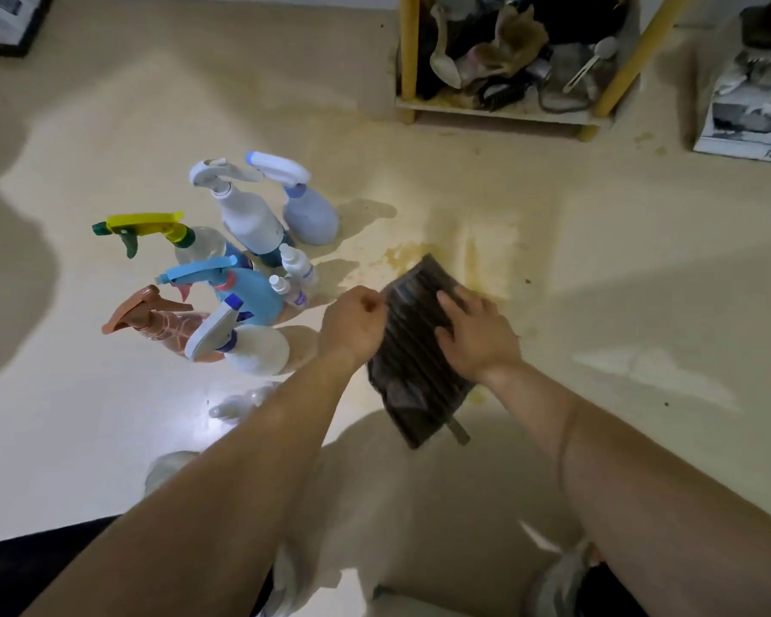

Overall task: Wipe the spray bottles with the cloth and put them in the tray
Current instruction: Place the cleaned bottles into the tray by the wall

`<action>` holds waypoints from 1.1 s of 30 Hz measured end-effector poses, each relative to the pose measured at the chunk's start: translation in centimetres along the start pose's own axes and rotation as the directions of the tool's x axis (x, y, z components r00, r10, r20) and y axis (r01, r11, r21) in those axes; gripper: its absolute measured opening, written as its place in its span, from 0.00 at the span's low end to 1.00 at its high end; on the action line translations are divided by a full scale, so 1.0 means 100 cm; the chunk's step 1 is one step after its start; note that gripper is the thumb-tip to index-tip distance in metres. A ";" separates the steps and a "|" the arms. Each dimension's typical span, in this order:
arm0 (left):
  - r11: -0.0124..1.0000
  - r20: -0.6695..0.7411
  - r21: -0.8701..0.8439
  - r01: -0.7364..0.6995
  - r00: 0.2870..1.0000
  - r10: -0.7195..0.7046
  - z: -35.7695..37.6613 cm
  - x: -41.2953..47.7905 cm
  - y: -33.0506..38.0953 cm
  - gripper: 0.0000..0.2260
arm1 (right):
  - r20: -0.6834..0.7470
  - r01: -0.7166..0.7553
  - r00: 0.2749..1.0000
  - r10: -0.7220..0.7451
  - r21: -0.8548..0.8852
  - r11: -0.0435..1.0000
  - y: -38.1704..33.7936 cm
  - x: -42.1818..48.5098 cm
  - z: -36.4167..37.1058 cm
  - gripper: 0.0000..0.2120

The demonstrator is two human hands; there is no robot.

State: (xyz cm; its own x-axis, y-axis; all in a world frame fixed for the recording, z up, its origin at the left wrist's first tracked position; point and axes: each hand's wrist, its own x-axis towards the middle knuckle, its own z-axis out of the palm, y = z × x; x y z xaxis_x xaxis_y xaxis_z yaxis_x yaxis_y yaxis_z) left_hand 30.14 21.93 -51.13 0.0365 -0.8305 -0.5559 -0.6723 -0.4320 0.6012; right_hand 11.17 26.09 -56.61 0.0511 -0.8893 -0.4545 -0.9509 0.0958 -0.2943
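Note:
Several spray bottles stand clustered on the floor at the left: a clear one with a yellow-green trigger (197, 242), a tall white one (245, 211), a lavender one (310, 213), a blue one (245, 291), a brown one (170, 325) and a round white one (254, 349). Two small white bottles (294, 264) stand among them. A dark striped cloth (415, 349), folded, hangs above the floor to their right. My left hand (352, 325) pinches its left edge. My right hand (477, 336) lies over its right side, fingers spread on it. No tray is in view.
A low wooden shelf (499, 113) with yellow legs holds spoons, rags and clutter at the back. A picture board (748, 104) lies at the far right and a white box (5, 20) at the far left. Yellowish stains (401, 256) mark the floor.

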 end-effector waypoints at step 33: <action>0.928 0.105 -0.308 0.211 0.977 -0.187 -0.023 0.017 -0.029 0.07 | -0.062 0.261 0.954 -0.293 -0.306 0.916 0.044 0.069 0.061 0.31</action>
State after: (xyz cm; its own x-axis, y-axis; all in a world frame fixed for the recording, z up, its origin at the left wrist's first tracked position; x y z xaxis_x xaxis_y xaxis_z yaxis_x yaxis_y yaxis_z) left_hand 33.87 20.99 -52.47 0.0836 -0.6934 -0.7157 -0.3882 -0.6841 0.6175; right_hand 9.21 23.05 -66.16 0.3084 -0.9042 -0.2955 -0.9506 -0.2814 -0.1311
